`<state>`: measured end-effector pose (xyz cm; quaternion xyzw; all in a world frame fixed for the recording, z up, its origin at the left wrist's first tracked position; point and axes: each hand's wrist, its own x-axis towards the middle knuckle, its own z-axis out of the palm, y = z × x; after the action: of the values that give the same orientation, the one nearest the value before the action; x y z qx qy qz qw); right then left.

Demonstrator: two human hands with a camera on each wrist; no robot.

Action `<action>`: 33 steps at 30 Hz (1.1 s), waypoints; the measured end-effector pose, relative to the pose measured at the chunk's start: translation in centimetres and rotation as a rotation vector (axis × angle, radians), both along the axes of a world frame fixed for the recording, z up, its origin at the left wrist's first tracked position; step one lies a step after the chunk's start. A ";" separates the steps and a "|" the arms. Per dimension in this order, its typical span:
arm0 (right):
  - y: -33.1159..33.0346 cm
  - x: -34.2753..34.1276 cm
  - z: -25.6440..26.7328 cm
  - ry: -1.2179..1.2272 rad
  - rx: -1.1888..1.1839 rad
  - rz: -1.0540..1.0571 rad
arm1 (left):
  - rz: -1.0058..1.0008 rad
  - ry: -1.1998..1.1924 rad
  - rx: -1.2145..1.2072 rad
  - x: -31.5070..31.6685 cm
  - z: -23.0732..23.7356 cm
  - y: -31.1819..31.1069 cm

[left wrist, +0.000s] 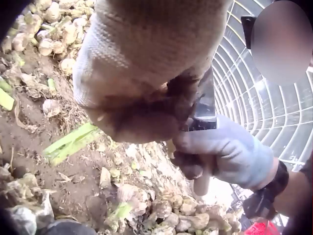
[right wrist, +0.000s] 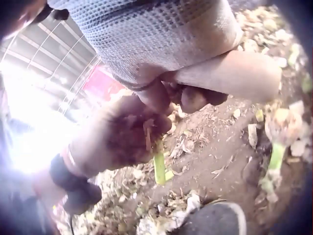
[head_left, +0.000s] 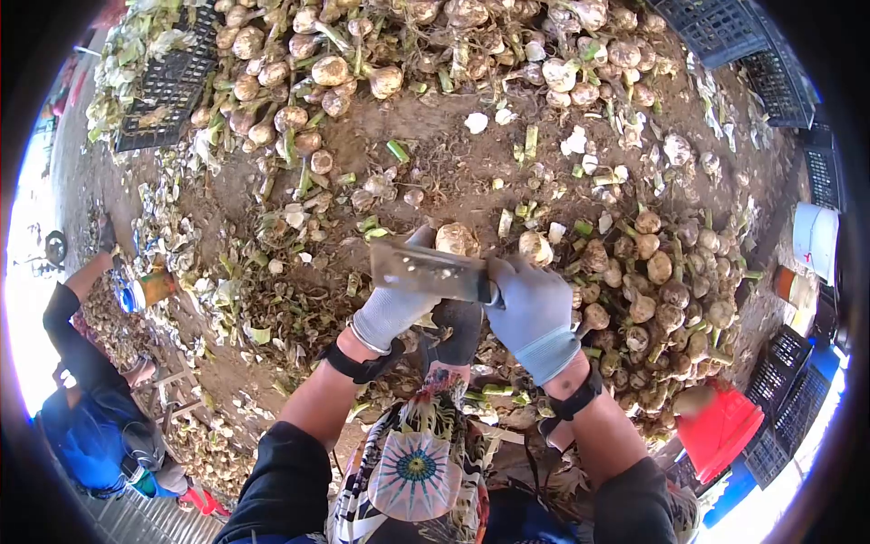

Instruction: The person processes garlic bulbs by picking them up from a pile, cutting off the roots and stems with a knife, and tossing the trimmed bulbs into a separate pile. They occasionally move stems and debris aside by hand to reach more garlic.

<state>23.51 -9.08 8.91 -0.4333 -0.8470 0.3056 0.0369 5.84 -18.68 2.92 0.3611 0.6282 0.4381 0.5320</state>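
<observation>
Both hands wear pale gloves and meet in front of the body. My right hand grips the handle of a broad-bladed knife. The blade points left and crosses over my left hand, hiding part of it. A light handle sticks out of the right fist in the right wrist view. There, the left fingers are curled round a garlic plant, whose green stem pokes out below; its bulb is mostly hidden by the fingers. In the head view a garlic bulb shows just past the blade's edge, close to the left fingertips.
Heaped garlic bulbs lie at the right, with a larger heap at the far side. Stem cuttings and peelings litter the soil. Black crates and a white bucket stand to the right. Another person is at the left.
</observation>
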 end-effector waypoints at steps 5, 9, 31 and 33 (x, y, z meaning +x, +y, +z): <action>0.3 0.2 -0.3 -0.052 0.110 0.058 | -0.009 -0.093 0.121 -0.1 -0.1 -0.9; 0.3 0.4 0.1 -0.084 0.026 0.063 | 0.033 -0.100 -0.021 0.0 2.0 0.1; -4.5 8.0 -7.8 0.102 -1.158 -0.399 | -0.562 1.008 0.473 1.9 5.8 5.1; -7.8 8.9 -11.9 0.782 -1.317 -0.664 | -0.553 0.695 0.715 7.1 9.2 7.6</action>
<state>32.37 -16.87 -3.01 -0.4560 -0.2495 0.8400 0.1555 12.95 -11.13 12.13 0.7926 0.4611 0.3235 0.2336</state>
